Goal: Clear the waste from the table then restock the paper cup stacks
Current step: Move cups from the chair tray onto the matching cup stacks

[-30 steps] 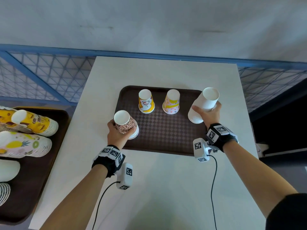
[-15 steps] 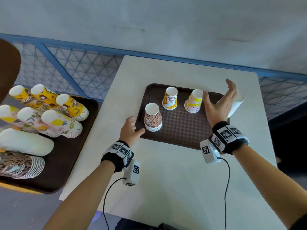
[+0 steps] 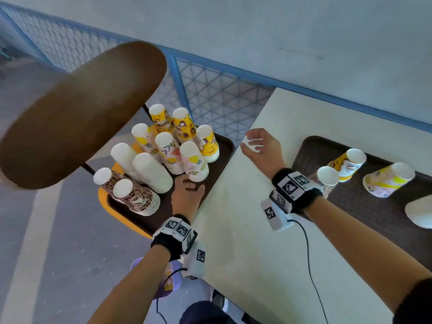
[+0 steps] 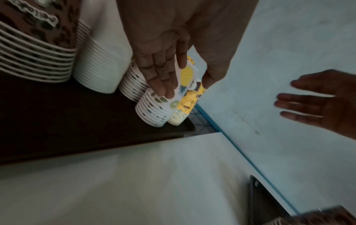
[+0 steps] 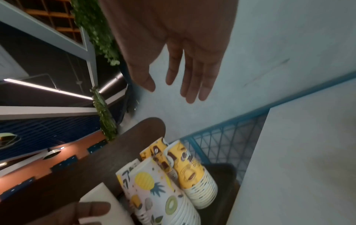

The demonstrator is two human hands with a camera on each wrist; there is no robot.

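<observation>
Beside the desk: a side tray (image 3: 217,146) carries the upturned cup stacks (image 3: 163,148), crowded together and touching.
Left hand (image 3: 187,195): fingers straight and apart, reaching at the pineapple stack (image 4: 159,109); fingertips (image 4: 163,91) look to be just at its side, holding nothing.
Right hand (image 3: 259,146): spread and loose over the desk (image 3: 245,242) edge, empty.
Desk tray (image 3: 374,211): four short stacks (image 3: 350,160) standing, well apart from both hands; these are what needs topping up.
Risk: the stacks are tall and packed tight, so a sideways nudge while pulling one out could topple its neighbours off the side tray.
Risk: lifting by the top cups alone might split a stack.
Hidden: a brown chair back (image 3: 81,108) covers the far left; the white stack on the desk tray is cut off at the frame edge.
Unclear: both wrist views are blurred, so actual contact with the pineapple stack cannot be confirmed; no waste is visible.
</observation>
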